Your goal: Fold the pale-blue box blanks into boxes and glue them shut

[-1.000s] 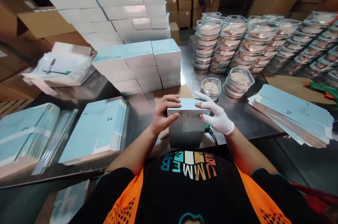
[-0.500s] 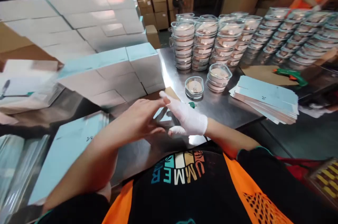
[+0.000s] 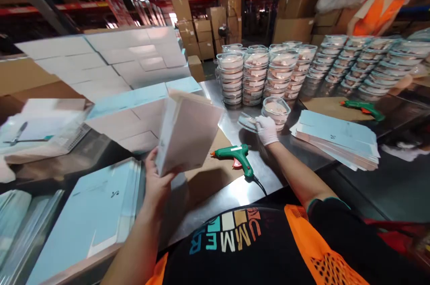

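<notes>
My left hand (image 3: 160, 182) grips a white cardboard box (image 3: 191, 135) from below and holds it tilted above the table. In a white glove, my right hand (image 3: 268, 130) reaches forward and grasps a clear lidded container (image 3: 247, 122), which is tilted. Right beside that hand stand stacked clear containers (image 3: 276, 108) with pale inserts. A green glue gun (image 3: 237, 155) with an orange nozzle lies on the brown cardboard sheet and metal table between my arms.
White boxes (image 3: 131, 114) are piled at the left, with flat blue-white cartons (image 3: 90, 200) in front. Tall container stacks (image 3: 257, 74) fill the back. Flat cartons (image 3: 336, 137) and another green glue gun (image 3: 364, 109) lie right. A person in an orange vest (image 3: 379, 11) stands behind.
My hands were close together over the table; they have moved apart. The left now holds up a white box, and the right has gone forward to the container, which has tilted.
</notes>
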`<state>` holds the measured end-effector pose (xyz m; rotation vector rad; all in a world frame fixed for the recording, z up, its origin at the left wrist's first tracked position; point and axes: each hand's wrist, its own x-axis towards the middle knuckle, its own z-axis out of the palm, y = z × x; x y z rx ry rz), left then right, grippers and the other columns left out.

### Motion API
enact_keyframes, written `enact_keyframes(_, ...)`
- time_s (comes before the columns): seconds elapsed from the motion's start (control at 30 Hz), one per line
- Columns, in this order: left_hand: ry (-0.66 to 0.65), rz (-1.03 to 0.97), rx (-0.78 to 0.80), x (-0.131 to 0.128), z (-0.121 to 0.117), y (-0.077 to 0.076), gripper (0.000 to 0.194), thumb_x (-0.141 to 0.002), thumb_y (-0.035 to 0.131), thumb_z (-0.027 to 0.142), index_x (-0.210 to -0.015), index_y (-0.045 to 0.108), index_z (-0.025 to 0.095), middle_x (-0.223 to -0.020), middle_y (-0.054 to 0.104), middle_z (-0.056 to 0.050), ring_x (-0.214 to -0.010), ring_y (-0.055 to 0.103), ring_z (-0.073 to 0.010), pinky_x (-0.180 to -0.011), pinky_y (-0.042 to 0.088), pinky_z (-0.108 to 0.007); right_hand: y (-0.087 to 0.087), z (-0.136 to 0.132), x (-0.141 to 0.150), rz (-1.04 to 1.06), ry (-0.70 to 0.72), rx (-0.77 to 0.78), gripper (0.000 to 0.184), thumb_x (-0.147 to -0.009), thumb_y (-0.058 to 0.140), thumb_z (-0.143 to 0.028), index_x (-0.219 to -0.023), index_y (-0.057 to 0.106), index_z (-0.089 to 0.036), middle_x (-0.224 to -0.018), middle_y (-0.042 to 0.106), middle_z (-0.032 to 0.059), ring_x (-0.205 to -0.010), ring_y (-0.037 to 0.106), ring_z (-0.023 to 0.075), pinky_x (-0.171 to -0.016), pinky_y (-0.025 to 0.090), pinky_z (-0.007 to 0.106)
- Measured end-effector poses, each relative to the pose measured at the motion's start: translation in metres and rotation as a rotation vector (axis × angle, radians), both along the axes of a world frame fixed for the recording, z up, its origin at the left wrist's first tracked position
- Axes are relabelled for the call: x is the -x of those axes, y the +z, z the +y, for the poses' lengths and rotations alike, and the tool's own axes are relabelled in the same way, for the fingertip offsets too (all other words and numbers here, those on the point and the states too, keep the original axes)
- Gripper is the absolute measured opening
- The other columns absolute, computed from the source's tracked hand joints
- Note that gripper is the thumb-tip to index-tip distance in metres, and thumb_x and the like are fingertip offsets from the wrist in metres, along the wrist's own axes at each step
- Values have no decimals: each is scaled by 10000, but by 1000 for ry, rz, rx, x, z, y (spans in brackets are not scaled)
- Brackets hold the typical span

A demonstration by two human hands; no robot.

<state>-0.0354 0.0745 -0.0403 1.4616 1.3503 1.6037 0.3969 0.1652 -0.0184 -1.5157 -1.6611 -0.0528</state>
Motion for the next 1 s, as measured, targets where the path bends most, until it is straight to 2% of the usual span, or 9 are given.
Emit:
enact_keyframes(0.1, -43, -29, 152, -16, -9, -29, 933, -539, 956, 356, -1391, 584, 273, -1338, 653, -82, -1164, 655, -303, -968, 571, -395, 47, -20, -11, 102, 19, -189, 221, -1027, 588, -304, -873, 707, -199, -962, 780, 72, -1011, 701, 221, -1030, 554, 406)
enact_keyframes(0.2, -72, -85, 201, -22, -15, -41, 902, -531, 952, 326, -1359, 598, 279, -1350, 656, -82, -1180, 656, -306, -994, 560, -400, 102, -63, -9, 275, 268, -401, 221, -1011, 683, -395, -964, 778, -201, -1079, 806, 85, -1210, 730, 278, -1131, 530, 497)
enact_keyframes(0.3, -132, -191, 264, -29, -21, -53, 967, -495, 987, 318, -1367, 572, 286, -1326, 663, -74, -1140, 675, -291, -963, 571, -385, 140, -107, 13, 321, 510, -286, 211, -1018, 730, -439, -1000, 807, -243, -1061, 816, 49, -1296, 714, 286, -1160, 528, 527)
enact_keyframes(0.37, -231, -251, 305, -38, -26, -63, 999, -473, 1011, 315, -1366, 565, 284, -1286, 673, -68, -1077, 696, -272, -919, 586, -372, 149, -121, 34, 187, 640, -102, 221, -1032, 716, -444, -972, 811, -253, -988, 813, 39, -1311, 704, 292, -1149, 544, 527)
enact_keyframes(0.5, -407, -162, 312, -55, -32, -87, 921, -455, 1046, 386, -1252, 610, 240, -1166, 708, -70, -1049, 725, -276, -920, 612, -399, 128, -115, 68, 48, 714, 26, 255, -1029, 699, -469, -1065, 798, -237, -1176, 795, 94, -1308, 692, 310, -1167, 537, 548)
enact_keyframes(0.7, -349, 186, 126, -48, -33, -105, 782, -609, 978, 648, -1165, 680, 187, -1022, 727, -116, -962, 734, -342, -826, 641, -505, 50, -118, 80, 359, 639, 6, 708, -1002, 577, -777, -1502, 596, -277, -1553, 606, 156, -1453, 601, 324, -1232, 489, 543)
enact_keyframes(0.8, -267, 152, 10, -44, -33, -94, 889, -691, 900, 742, -1335, 632, 192, -1160, 720, -165, -1061, 733, -358, -877, 640, -523, 6, -136, 95, 364, 689, 44, 970, -860, 636, -911, -1557, 554, -241, -1648, 509, 207, -1560, 488, 390, -1287, 406, 594)
enact_keyframes(0.87, -219, 170, -143, -44, -31, -80, 860, -711, 878, 761, -1331, 661, 206, -1212, 717, -178, -1198, 695, -385, -1004, 606, -568, -13, -142, 110, 404, 714, 94, 1008, -816, 662, -932, -1529, 593, -222, -1655, 505, 212, -1585, 452, 410, -1289, 401, 590)
enact_keyframes(1.0, -220, 207, -329, -53, -26, -57, 589, -811, 815, 726, -1110, 751, 223, -1085, 741, -134, -1136, 697, -352, -1008, 594, -521, -20, -132, 140, 674, 611, 220, 638, -982, 589, -732, -1337, 714, -217, -1370, 729, 156, -1330, 679, 344, -1119, 572, 483)
